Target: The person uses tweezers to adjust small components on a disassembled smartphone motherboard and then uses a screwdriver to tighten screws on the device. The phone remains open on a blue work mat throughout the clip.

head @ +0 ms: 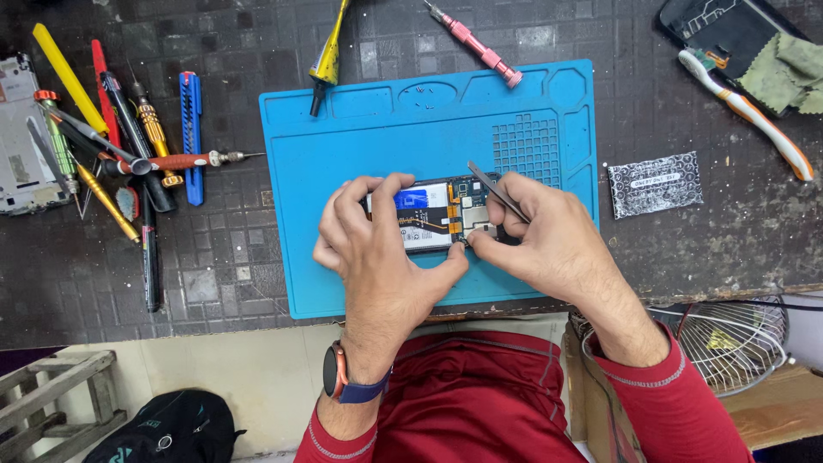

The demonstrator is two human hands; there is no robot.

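While the phone [433, 214] lies on the blue mat [377, 129], it is clasped by the left hand [377, 249]. Tweezers [495, 190] are pinched shut-fingered in the right hand [540, 236].

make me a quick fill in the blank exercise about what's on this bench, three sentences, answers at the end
1. The opened phone lies on a ____ mat.
2. The right hand holds metal ____ over the phone, while the left hand steadies it.
3. The watch sits on the ____ wrist.

Answers: blue; tweezers; left
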